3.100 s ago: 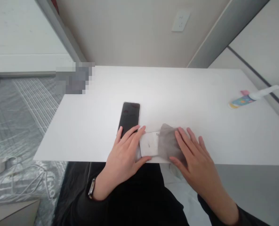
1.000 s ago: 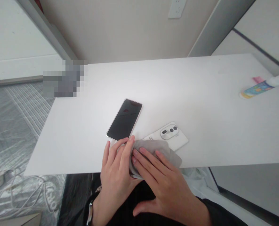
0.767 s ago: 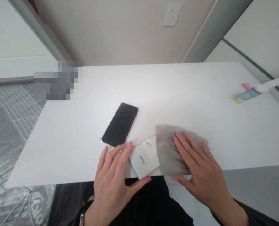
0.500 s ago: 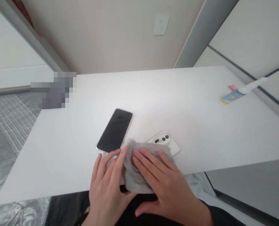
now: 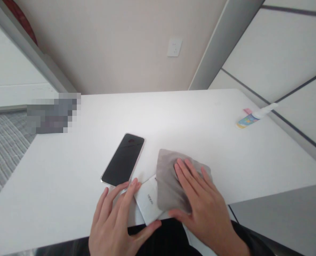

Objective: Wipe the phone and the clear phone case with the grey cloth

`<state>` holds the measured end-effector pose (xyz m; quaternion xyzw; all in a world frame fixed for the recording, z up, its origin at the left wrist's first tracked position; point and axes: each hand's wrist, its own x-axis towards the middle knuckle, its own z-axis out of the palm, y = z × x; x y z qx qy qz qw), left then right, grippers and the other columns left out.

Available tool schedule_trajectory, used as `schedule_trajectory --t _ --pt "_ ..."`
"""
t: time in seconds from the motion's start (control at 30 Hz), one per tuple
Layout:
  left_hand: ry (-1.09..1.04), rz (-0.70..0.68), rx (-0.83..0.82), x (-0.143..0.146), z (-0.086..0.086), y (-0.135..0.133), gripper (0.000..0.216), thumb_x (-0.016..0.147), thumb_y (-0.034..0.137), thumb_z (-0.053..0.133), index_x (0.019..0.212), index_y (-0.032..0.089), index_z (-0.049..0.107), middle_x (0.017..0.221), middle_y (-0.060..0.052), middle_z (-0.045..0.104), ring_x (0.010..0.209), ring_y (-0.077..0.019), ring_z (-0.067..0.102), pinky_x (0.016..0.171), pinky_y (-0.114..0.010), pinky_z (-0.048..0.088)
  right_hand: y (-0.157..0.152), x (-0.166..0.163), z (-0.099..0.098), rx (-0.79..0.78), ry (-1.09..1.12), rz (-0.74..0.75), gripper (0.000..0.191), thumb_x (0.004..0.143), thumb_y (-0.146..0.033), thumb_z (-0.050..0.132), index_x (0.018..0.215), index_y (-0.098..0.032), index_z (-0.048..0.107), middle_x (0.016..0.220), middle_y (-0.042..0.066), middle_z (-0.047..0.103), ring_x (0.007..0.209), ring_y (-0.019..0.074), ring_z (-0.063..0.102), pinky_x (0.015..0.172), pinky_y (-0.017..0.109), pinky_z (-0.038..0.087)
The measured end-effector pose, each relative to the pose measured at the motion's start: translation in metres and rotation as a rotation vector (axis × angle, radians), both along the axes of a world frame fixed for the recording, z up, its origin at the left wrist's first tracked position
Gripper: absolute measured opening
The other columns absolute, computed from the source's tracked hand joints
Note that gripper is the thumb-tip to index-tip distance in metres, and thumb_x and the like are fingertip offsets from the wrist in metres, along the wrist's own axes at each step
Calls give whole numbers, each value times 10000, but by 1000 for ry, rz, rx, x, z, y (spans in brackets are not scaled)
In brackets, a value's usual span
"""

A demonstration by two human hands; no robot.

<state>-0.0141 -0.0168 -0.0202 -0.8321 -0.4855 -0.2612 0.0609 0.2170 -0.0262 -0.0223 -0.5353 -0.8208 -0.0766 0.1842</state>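
White phone [image 5: 148, 208] on the tabletop [image 5: 187, 124], at the near edge; long axis slants away rightward, under the grey cloth [image 5: 165, 177]. Left hand [image 5: 115, 220] nearest the lettered end — thumb and forefinger spread wide, bracing its edges. Right hand [image 5: 205, 204] flat on the cloth, fingers extended, no pinch. Far end hidden — contact with dark phone [image 5: 124, 160] unclear; left wrist cut off.

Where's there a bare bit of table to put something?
The table is bare left of the black phone, between it and the wall, and between the cloth and the bottle. The front middle is crowded: the left hand touches the white phone, the right hand rests on the cloth, and the black phone is close by.
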Motion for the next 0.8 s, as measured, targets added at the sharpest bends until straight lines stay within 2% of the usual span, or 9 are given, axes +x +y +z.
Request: schedule_trajectory --t 0.07,0.13,0.2,0.3,0.47,0.57,0.63,0.73,0.8 --pt "12 -3 7 0 0 0 651 1015 583 549 1371 37 559 1144 -186 728 1105 -318 590 1203 -408 293 -1 0 0 49 -3 93 1012 981 -851 268 1499 -15 507 1578 146 513 1525 267 403 1219 428 387" --pt "23 -9 23 0 0 0 656 1018 573 547 1378 24 554 1139 -194 733 1107 -329 588 1184 -421 314 -1 0 0 37 -7 189 919 1022 -798 283 1493 -46 524 1581 116 514 1515 237 422 1213 400 397" --pt "30 -17 41 -1 0 1 670 1015 551 568 1420 19 528 1134 -188 740 1102 -334 594 1164 -434 340 0 3 -2 -7 2 141 826 1065 -719 307 1532 -59 475 1573 122 521 1492 247 459 1220 446 391" --pt "31 -31 53 -1 0 2 682 1011 529 590 1468 32 496 1133 -177 744 1086 -334 609 1134 -445 370 0 5 -4 -6 24 -27 854 1060 -716 331 1561 -30 419 1571 166 515 1501 288 446 1232 496 367" --pt "30 -39 44 -1 -2 4 668 1008 546 589 1434 35 527 1161 -205 734 1065 -337 612 1132 -447 356 -4 8 -3 6 45 100 791 1060 -687 349 1546 -74 465 1575 93 528 1533 227 393 1266 421 326" --pt "33 -50 55 1 -1 5 717 1003 554 601 1490 41 480 1144 -180 754 1066 -333 623 1141 -441 349 0 13 -2 -42 14 -5 786 1083 -630 354 1643 -82 290 1578 136 518 1511 299 425 1195 532 411" --pt "37 -56 41 4 1 6 754 1002 590 584 1524 63 445 1165 -159 762 1079 -331 636 1144 -445 347 1 7 -3 -37 24 -68 881 1063 -690 337 1659 -52 221 1583 184 501 1513 340 415 1156 567 446" --pt "44 -40 -4 7 3 6 703 1033 597 501 1493 67 467 1212 -169 748 1105 -329 644 1131 -448 351 -4 -17 -3 -11 71 64 1067 959 -865 318 1600 -13 362 1583 183 501 1530 310 387 1186 490 441" --pt "43 -21 -33 9 3 5 650 1053 574 460 1450 62 497 1218 -180 738 1122 -324 631 1131 -440 346 -6 -25 -1 -3 85 185 1065 934 -896 298 1533 -36 485 1576 144 522 1529 270 389 1214 437 413"
